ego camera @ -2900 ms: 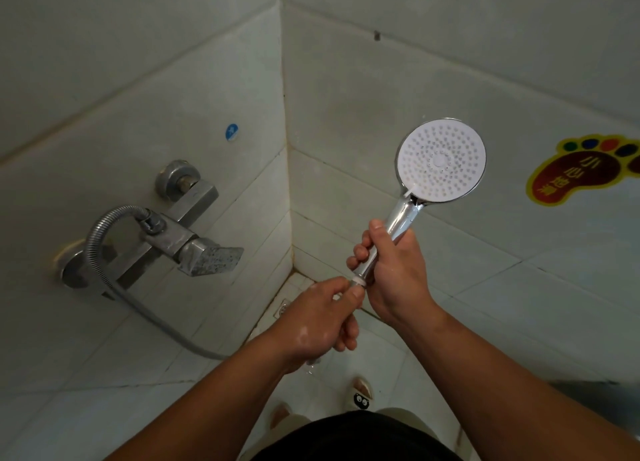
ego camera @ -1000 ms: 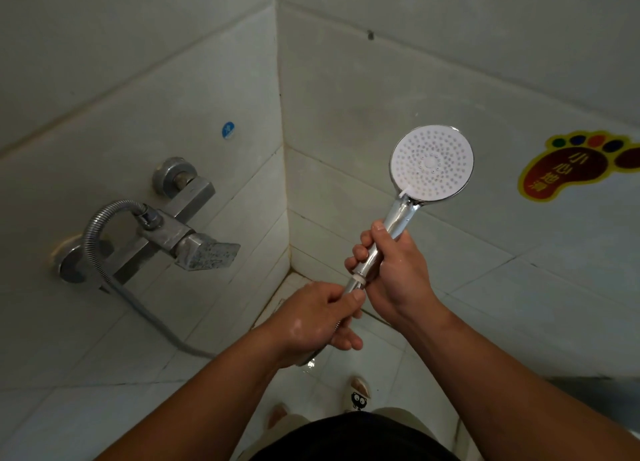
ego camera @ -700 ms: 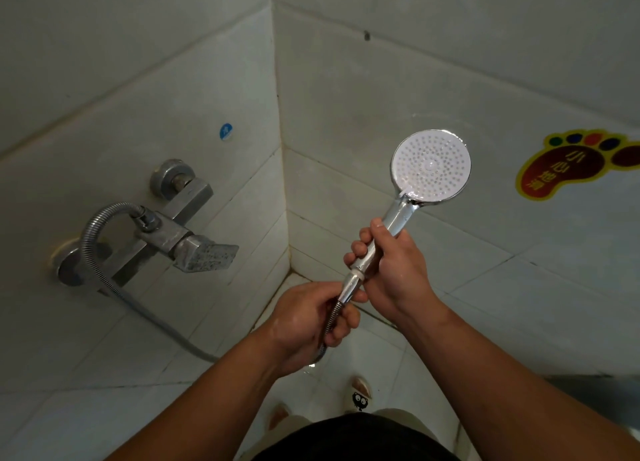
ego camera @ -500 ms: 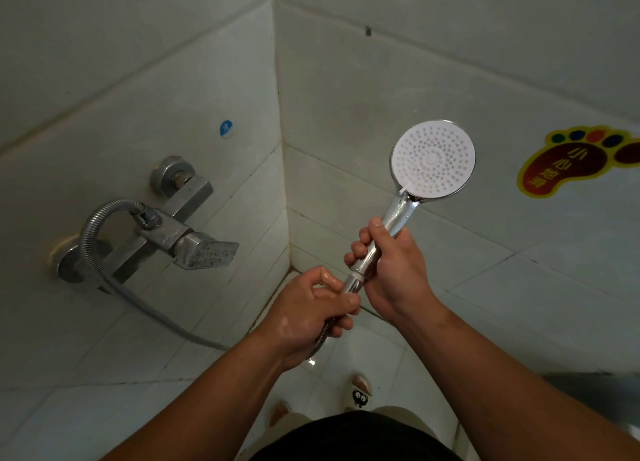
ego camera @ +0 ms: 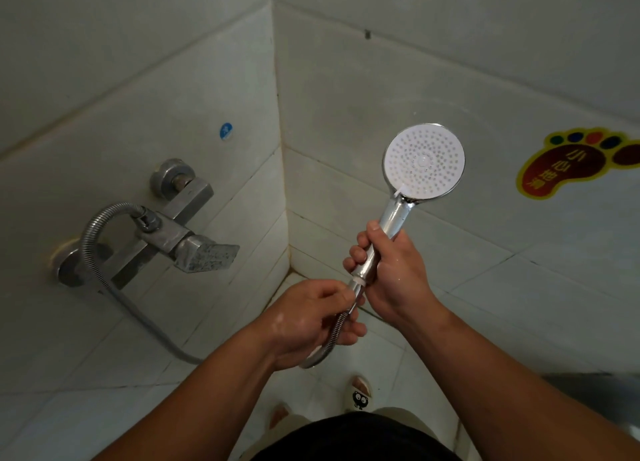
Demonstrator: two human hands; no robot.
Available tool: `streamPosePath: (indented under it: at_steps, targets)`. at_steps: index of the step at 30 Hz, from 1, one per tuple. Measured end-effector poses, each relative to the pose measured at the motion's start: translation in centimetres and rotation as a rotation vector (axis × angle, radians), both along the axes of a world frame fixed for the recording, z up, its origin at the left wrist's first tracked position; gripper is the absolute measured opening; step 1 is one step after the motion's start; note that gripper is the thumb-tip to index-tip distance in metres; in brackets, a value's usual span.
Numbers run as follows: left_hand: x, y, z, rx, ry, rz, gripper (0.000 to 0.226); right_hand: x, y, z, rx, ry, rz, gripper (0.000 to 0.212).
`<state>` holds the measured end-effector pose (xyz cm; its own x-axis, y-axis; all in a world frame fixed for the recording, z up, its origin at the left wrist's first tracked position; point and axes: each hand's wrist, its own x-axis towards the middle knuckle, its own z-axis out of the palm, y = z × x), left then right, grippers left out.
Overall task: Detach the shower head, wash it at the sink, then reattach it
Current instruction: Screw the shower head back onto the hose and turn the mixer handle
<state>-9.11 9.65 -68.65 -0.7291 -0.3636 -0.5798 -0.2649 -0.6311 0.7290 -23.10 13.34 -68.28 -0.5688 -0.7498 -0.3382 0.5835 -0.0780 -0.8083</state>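
Gripping shower head (ego camera: pixel 424 164), right hand (ego camera: pixel 394 277) curled

View: single, head-worn, wide-angle. Faces forward and steeply down into a tiled wall corner (ego camera: pixel 278 114). Forearms enter from the lower edge. Left hand (ego camera: pixel 311 322) and right hand (ego camera: pixel 394 277) sit close, centre frame. Tap (ego camera: pixel 187 242) at left, floor (ego camera: pixel 384 360) below.

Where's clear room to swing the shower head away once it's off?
Free: air over the bare tiles above the shower head, and between the right hand and foot sticker. Crowded: left, where the hose loops from the faucet to the left hand.
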Motion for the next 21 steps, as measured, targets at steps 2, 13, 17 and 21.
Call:
streamPosePath:
  at_steps: [2,13,17,21]
  targets:
    - [0.01,-0.09,-0.02,-0.009,-0.031,0.003,0.009,0.18,0.06,-0.16,0.007,0.043,0.005,0.01]
    - [-0.44,-0.03,0.12,-0.242,-0.086,-0.28,0.03,0.49,0.38,-0.54,-0.005,0.086,0.079,0.007]
    - [-0.39,0.32,0.11,-0.165,-0.066,-0.1,0.032,0.0,-0.03,-0.4,0.019,0.115,0.096,0.008]
    - [0.19,-0.44,0.05,-0.004,0.006,-0.067,0.034,0.0,-0.25,-0.46,0.019,0.079,0.096,0.008]
